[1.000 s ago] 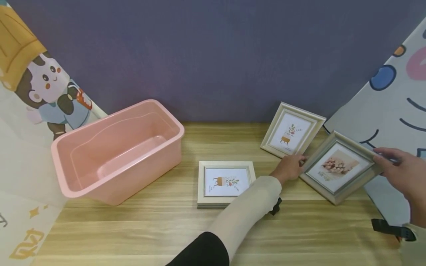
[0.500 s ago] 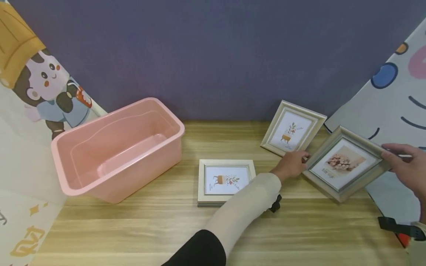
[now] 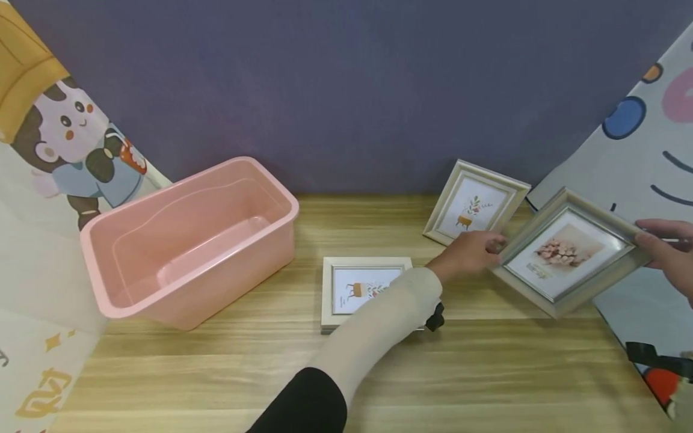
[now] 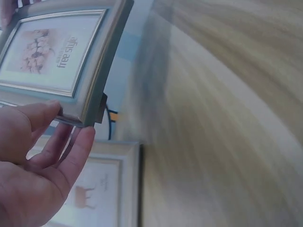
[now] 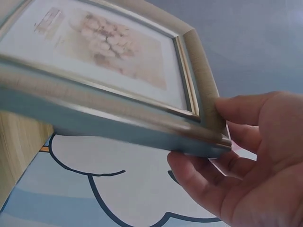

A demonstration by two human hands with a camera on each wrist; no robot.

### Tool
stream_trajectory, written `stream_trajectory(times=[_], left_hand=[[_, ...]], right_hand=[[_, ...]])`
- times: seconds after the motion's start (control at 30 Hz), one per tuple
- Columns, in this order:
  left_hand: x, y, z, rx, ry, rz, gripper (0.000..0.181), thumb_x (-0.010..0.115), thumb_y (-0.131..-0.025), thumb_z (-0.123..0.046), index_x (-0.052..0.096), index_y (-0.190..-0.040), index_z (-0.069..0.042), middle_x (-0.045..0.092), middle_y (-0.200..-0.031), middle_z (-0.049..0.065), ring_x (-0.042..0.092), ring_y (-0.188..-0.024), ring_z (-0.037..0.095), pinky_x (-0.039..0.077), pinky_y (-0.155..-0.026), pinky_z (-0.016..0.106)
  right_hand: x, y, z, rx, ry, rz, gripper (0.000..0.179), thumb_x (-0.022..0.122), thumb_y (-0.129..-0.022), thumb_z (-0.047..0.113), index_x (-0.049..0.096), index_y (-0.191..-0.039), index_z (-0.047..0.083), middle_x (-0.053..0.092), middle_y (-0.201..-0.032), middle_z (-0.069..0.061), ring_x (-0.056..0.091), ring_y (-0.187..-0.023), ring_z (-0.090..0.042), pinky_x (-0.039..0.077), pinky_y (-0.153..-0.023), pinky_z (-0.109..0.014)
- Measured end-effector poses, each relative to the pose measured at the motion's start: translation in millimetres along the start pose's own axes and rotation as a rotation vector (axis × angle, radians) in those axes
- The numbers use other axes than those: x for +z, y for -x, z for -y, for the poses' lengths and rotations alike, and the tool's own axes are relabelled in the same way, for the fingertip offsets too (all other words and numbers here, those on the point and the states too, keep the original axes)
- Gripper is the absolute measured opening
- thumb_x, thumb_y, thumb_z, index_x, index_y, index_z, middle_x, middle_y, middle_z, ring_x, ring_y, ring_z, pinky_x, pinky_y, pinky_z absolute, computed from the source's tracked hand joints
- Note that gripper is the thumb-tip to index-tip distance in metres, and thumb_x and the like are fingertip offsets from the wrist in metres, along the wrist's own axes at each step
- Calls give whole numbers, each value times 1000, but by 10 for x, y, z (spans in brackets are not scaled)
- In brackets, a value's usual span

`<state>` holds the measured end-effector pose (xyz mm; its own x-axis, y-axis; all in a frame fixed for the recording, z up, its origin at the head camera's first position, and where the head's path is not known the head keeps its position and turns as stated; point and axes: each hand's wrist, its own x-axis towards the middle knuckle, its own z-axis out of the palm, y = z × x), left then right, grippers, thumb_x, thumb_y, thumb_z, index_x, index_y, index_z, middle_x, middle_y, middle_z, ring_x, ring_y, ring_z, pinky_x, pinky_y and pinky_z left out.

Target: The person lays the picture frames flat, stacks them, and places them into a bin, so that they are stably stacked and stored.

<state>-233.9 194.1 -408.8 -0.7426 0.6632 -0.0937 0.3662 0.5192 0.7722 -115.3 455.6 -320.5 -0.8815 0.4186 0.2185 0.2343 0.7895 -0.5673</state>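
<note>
Both hands hold a silver-beige picture frame (image 3: pixel 563 255) with a pink flower print, raised and tilted above the table at the right. My left hand (image 3: pixel 468 254) pinches its left corner, thumb on the front and fingers beneath, as the left wrist view shows. At the opposite corner my right hand (image 3: pixel 668 249) grips the frame, thumb on the front edge and fingers behind. Just behind the left hand, a cream picture frame (image 3: pixel 440 227) with a plant print stands leaning back. Another cream picture frame (image 3: pixel 328 294) lies flat on a stack, partly covered by the left sleeve.
A pink plastic bin (image 3: pixel 238 273) stands on the left of the wooden table (image 3: pixel 227 373). A dark wall (image 3: pixel 346 96) closes off the back, and cartoon-printed panels flank both sides.
The held picture frame has risen and shifted slightly right and away, with both hands still on it. The standing frame and the stack have stayed in place.
</note>
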Motion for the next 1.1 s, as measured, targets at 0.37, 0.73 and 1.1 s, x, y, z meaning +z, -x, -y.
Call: stream_trajectory(times=[0.37, 0.73, 1.1], left_hand=[[-479, 241, 50, 56, 74, 12, 44, 66, -100, -28, 59, -143, -31, 71, -118, -10, 65, -99, 1, 52, -73, 14], [-757, 392, 173, 111, 121, 21, 43, 63, -101, -26, 59, -144, -24, 69, -124, -2, 65, -101, 5, 54, -75, 16], [-1062, 646, 206, 136, 238, 27, 42, 59, -100, -20, 61, -142, -16, 70, -105, 2, 64, -79, 10, 58, -70, 24]], right_hand=[[25, 35, 48, -47, -146, 102, 41, 45, -109, 22, 46, -148, 34, 41, -96, 37, 43, -80, 24, 44, -64, 1], [146, 46, 60, -128, -138, 183, 47, 45, -110, 22, 42, -156, 16, 42, -104, 32, 43, -81, 24, 45, -64, -1], [248, 73, 108, -194, -219, 297, 48, 44, -110, 19, 40, -157, 21, 49, -107, 30, 53, -86, 19, 44, -68, -1]])
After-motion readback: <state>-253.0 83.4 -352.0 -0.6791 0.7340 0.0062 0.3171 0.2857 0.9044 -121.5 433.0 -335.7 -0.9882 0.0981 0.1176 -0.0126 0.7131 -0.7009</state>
